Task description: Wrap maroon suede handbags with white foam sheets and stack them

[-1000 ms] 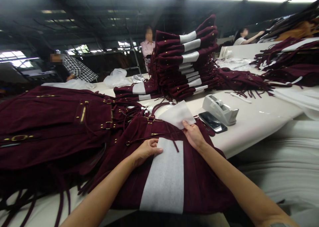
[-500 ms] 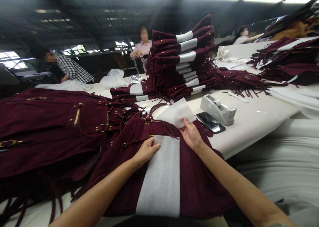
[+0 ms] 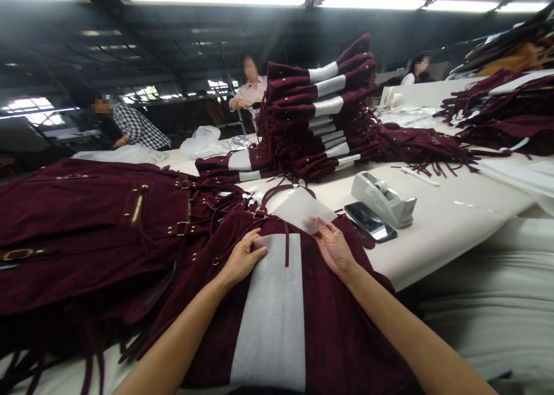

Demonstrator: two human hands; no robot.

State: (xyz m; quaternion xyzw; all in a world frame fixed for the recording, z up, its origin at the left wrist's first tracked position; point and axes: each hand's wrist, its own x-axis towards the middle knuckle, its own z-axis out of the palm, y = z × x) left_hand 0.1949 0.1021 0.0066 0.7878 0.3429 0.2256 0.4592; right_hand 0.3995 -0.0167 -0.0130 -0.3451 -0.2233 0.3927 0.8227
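A dark maroon bag (image 3: 337, 325) lies flat in front of me, with a long white paper strip (image 3: 272, 314) running down its middle. My left hand (image 3: 243, 259) pinches the strip's upper left corner between thumb and fingers. My right hand (image 3: 333, 245) holds a smaller translucent white sheet (image 3: 303, 209) by its lower right edge, above the bag's top. A thin maroon strap (image 3: 287, 249) hangs over the upper end of the strip.
A tall stack of folded maroon bags (image 3: 294, 112) stands behind. More maroon bags (image 3: 99, 204) lie left. A tape dispenser (image 3: 385, 198) and phone (image 3: 371, 222) sit right. White sheets (image 3: 497, 302) are piled lower right. People (image 3: 250, 94) stand beyond the table.
The view has shifted slightly. My left hand and the strip's top have moved a little left. The thin strap now lies over the strip, and the small sheet has turned somewhat.
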